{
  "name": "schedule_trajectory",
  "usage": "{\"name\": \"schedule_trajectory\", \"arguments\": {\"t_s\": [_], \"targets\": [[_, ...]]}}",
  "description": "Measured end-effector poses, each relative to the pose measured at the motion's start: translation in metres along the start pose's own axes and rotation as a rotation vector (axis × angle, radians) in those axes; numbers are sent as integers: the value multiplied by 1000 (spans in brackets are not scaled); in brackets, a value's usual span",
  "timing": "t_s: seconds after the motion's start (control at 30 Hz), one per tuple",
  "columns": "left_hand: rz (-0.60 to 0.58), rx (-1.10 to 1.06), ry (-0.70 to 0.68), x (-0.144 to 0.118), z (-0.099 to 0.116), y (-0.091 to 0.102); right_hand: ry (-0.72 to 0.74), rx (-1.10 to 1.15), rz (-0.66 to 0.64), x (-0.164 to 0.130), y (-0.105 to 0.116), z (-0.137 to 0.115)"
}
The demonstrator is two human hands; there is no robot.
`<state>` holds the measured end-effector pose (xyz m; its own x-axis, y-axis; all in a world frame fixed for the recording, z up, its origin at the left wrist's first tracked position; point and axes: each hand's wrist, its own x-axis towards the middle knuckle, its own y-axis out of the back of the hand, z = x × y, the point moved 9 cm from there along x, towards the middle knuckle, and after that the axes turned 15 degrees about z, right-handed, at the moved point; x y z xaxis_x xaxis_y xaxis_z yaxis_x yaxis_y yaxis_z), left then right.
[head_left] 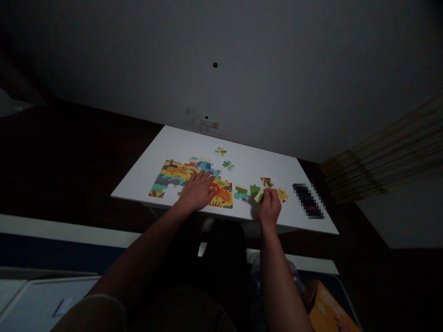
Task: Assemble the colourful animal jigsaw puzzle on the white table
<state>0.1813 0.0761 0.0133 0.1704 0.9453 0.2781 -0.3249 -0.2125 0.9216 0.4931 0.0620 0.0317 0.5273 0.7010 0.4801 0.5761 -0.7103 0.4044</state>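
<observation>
A partly joined jigsaw puzzle [173,171] with animals in yellow, blue and orange lies on the left half of the white table. My left hand [198,190] rests flat on it, fingers spread. In my right hand [270,206] a light green puzzle piece [259,197] is pinched and tilted up off the table. Close by lie a green and blue piece [241,193], a green piece [254,190], a red and green piece [266,182] and a yellow piece [282,195]. Farther back are two loose pieces, one reddish [220,151] and one blue-green [228,165].
The white table [145,173] stands near a grey wall with a socket strip [209,123]. A dark, pixelated object [308,201] lies at the table's right end. An orange box [330,309] is beside me at lower right. A curtain [367,170] hangs at right.
</observation>
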Motion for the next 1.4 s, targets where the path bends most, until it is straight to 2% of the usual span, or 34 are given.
{"name": "schedule_trajectory", "arguments": {"t_s": [0.2, 0.33, 0.43, 0.67, 0.87, 1.13, 1.27, 1.4], "targets": [[2, -5, -9, 1, -2, -4, 92, -294, -63, 19, 37, 38], [11, 3, -11, 1, -1, -4, 95, -437, -66, 21, 52, 53], [8, 7, -7, 1, -2, -5, 73, -462, -50, 22, 58, 56], [17, 9, -2, 2, -4, -5, 78, -420, -73, 24, 54, 49], [13, 30, -6, 3, -3, -4, 87, -502, -93, 22, 49, 59], [1, 41, -5, 3, -2, -2, 117, -442, -62, 20, 52, 64], [3, 37, -3, 3, -3, -3, 247, -404, -31, 1, 51, 49], [-1, 42, -16, 3, -4, -5, 390, -413, -76, -23, 44, 40]]}}
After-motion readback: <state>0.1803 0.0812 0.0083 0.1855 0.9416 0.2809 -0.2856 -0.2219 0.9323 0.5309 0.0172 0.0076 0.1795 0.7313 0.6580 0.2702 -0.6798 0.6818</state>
